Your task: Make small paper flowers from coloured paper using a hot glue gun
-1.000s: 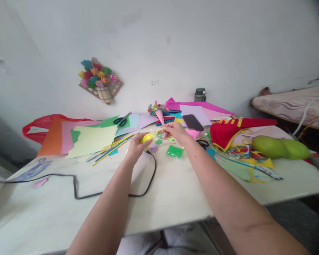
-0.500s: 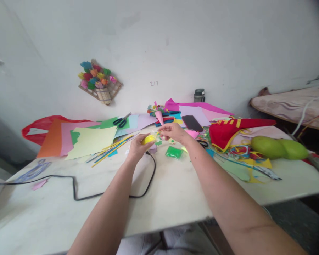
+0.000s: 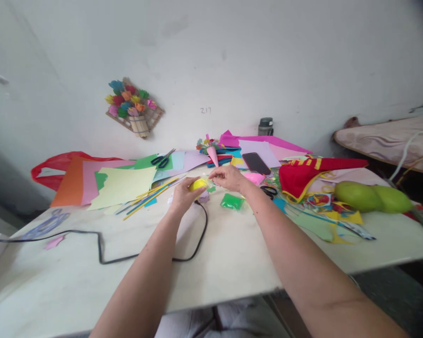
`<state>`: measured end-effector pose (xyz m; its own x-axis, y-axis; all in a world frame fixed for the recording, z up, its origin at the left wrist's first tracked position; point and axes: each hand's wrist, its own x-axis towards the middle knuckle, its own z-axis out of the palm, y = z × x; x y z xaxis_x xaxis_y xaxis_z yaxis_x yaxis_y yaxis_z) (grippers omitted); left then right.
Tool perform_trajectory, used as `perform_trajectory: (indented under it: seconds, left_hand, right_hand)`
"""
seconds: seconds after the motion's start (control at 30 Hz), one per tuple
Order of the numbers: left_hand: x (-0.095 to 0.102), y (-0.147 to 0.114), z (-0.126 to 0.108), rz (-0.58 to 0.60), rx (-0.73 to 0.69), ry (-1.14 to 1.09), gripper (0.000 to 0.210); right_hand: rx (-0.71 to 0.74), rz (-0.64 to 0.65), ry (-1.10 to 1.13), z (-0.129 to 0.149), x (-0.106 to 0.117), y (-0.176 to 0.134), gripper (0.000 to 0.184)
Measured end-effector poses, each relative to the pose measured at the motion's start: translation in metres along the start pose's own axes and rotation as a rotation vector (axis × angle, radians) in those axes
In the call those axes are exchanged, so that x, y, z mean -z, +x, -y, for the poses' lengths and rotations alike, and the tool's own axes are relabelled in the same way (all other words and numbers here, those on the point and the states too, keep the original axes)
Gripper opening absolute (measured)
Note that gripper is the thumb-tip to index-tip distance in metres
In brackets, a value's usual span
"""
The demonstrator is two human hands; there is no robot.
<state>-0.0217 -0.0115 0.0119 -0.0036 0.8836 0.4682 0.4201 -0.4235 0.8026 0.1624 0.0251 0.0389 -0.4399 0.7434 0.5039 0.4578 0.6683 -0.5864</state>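
Note:
My left hand [image 3: 184,193] is closed round a small clear packet of bright yellow modelling clay [image 3: 198,183], held just above the table. At the packet's right, clear plastic end, the fingertips of my right hand [image 3: 227,177] are pinched together. Exactly how they grip the plastic is too small to make out. A similar green packet [image 3: 232,202] lies on the table below my right wrist, and a pink packet [image 3: 254,178] is beyond that wrist. Beyond my hands lies a pink paper cone [image 3: 212,155] with colourful paper pieces at its wide end.
A black cable [image 3: 120,259] crosses the table under my left forearm. Coloured sheets [image 3: 125,188], paper strips [image 3: 150,199] and scissors [image 3: 162,160] lie left. Rightward are a phone [image 3: 255,163], black-handled scissors [image 3: 269,191], red cloth [image 3: 299,177] and green fruits [image 3: 357,196]. A bottle [image 3: 265,126] stands behind.
The right fingertips have shifted slightly at the packet's end. My left hand keeps its hold on the packet. The whole view has moved a little.

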Motion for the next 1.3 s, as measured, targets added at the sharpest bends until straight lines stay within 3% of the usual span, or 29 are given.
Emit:
perform_trajectory:
  seconds: [0.13, 0.47, 0.73, 1.0, 1.3]
  left_hand:
    - [0.000, 0.000, 0.001, -0.007, -0.016, 0.011, 0.046]
    - [0.000, -0.001, -0.005, -0.036, -0.145, 0.198, 0.041]
    - [-0.003, -0.001, -0.007, -0.107, -0.255, 0.347, 0.035]
    - [-0.003, 0.000, -0.004, -0.126, -0.309, 0.406, 0.035]
    - [-0.004, -0.001, -0.006, -0.126, -0.294, 0.389, 0.037]
  right_hand:
    - [-0.070, 0.037, 0.106, 0.006, 0.002, -0.002, 0.021]
    - [-0.404, 0.183, 0.729, 0.010, 0.006, -0.005, 0.022]
    - [-0.493, 0.222, 0.801, 0.012, 0.004, -0.004, 0.016]
    - [-0.485, 0.284, 0.898, 0.013, 0.005, -0.006, 0.013]
    - [-0.463, 0.018, 0.806, 0.006, 0.005, -0.002, 0.011]
